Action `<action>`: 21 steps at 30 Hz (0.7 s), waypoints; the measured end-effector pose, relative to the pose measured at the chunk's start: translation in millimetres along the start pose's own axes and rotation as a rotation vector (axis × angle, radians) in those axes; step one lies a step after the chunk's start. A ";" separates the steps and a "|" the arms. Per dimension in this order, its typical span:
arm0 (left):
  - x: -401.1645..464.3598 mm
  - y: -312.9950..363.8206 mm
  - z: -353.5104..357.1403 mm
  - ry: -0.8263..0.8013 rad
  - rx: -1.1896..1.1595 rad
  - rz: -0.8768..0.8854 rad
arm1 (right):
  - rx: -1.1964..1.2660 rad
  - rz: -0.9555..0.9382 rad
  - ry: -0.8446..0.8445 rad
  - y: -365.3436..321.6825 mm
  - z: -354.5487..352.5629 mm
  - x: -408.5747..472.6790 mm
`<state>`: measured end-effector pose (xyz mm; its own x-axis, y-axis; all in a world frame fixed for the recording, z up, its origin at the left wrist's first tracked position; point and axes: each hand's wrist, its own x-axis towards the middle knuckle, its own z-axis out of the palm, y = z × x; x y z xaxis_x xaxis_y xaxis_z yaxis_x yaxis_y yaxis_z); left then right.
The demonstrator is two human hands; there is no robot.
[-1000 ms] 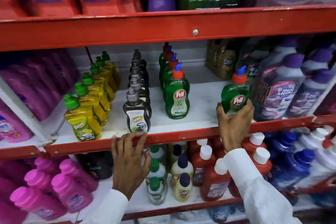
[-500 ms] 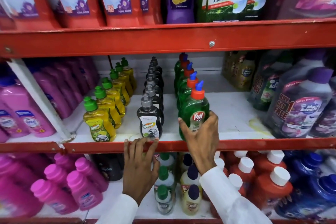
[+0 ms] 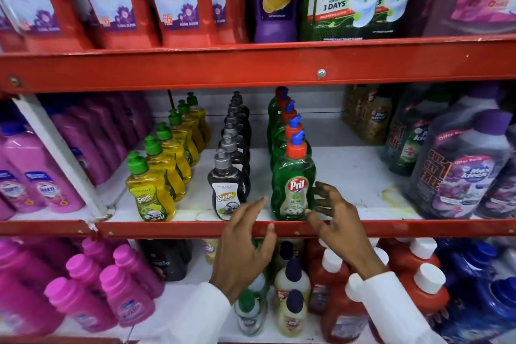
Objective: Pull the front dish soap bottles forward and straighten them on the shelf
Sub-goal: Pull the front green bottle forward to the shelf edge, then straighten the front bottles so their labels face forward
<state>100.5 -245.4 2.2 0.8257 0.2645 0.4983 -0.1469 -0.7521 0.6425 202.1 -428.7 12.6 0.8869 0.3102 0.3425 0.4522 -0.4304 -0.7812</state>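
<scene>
Three rows of dish soap bottles stand on the middle shelf. The front yellow bottle, front black bottle and front green Pril bottle all stand upright near the red shelf lip. My right hand is at the green bottle's lower right, fingers spread, thumb tip at its base and no closed grip. My left hand reaches over the lip with its fingers apart. Its fingertips are between the black and green bottles and it holds nothing.
Large purple cleaner jugs crowd the shelf's right side and pink bottles the left. A red upper shelf beam hangs above. Red, blue and small bottles fill the lower shelf beneath my wrists.
My right hand brought the green Pril bottle leftward to the front of the green row, set it down and loosened its grip. My left hand slid right off the lip.
</scene>
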 end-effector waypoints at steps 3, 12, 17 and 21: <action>23.0 4.9 9.4 -0.064 -0.038 -0.065 | -0.043 -0.059 -0.091 2.5 -6.6 7.0; 43.0 -8.0 18.1 -0.108 -0.204 -0.143 | -0.036 -0.066 -0.132 10.3 -4.8 11.3; 43.3 -9.0 19.8 -0.115 -0.225 -0.144 | -0.042 -0.047 -0.105 11.4 -4.2 8.9; 43.2 -5.4 17.1 -0.130 -0.236 -0.129 | -0.020 -0.020 -0.075 10.1 -2.6 7.2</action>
<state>146.3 -240.2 10.3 0.9063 0.2579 0.3347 -0.1460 -0.5522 0.8208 213.3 -433.0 8.6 0.8684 0.3813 0.3170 0.4721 -0.4401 -0.7638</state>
